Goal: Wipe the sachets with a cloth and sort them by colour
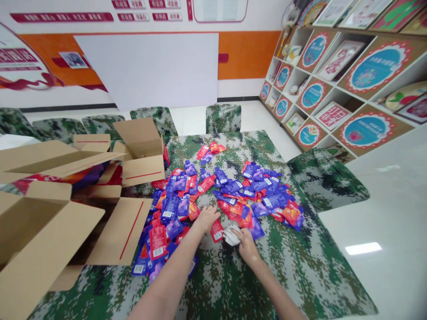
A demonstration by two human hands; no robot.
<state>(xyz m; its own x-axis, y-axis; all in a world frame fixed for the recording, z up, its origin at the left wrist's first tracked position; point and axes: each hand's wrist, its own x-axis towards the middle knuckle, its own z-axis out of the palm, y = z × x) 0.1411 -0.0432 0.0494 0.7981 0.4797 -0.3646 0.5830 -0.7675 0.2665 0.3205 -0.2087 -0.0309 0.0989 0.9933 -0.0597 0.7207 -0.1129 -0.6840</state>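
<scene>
A red pouch [216,232] lies flat on a camouflage tablecloth [220,278], between a person's two hands and just beside a crumpled white cloth [231,235]. The left hand [207,218] reaches forward, palm down, its fingers loosely bent near the pouch's far end; whether they have hold of it cannot be told. The right hand [247,246], angled inward from its own side, pinches the cloth between thumb and fingers, the grip nearly closed. Both bare forearms run out of view at the bottom edge.

Glossy, flat pouches in red and purple, some narrowing to a neck, lie overlapped in a left heap [171,206] and a right heap [271,195], with a few more in a far cluster [211,151]. Their print is too small to read, and the lower ones are covered.

To the left stand open boxes [115,233] of plain brown cardboard, flaps spread, some cut off by the edge and dark inside. Beyond are fabric-covered chairs [223,119], a smooth white panel [156,66] and, at right, a shelf [312,91] of square compartments.
</scene>
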